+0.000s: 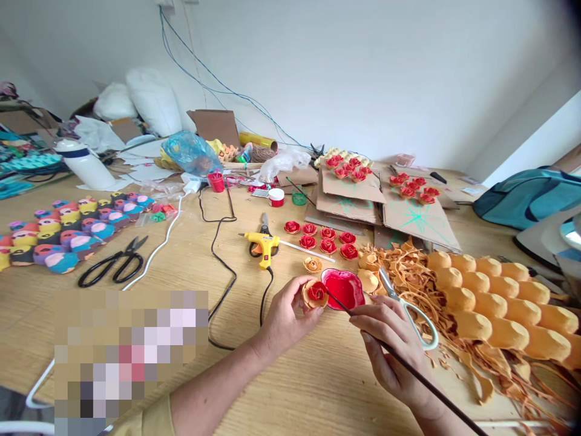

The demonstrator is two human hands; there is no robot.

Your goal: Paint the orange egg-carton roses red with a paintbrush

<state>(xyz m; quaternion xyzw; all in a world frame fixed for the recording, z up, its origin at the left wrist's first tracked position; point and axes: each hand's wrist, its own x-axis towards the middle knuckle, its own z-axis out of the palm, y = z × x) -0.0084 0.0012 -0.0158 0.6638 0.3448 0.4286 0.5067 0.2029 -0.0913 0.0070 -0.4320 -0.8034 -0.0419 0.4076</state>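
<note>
My left hand (285,315) pinches a small orange egg-carton rose (315,294) whose centre is painted red. My right hand (389,339) grips a long thin black paintbrush (408,369); its tip touches the rose. Just behind the rose stands a small dish of red paint (344,288). An unpainted orange rose (313,264) lies beyond it, and several finished red roses (320,236) sit in rows further back.
White-handled scissors (406,306) lie by my right hand, beside orange egg-carton trays (494,303) and scraps. A yellow glue gun (263,245) with black cord, black scissors (113,263), coloured painted pieces (63,233) at left, and cardboard sheets (376,200) holding red roses.
</note>
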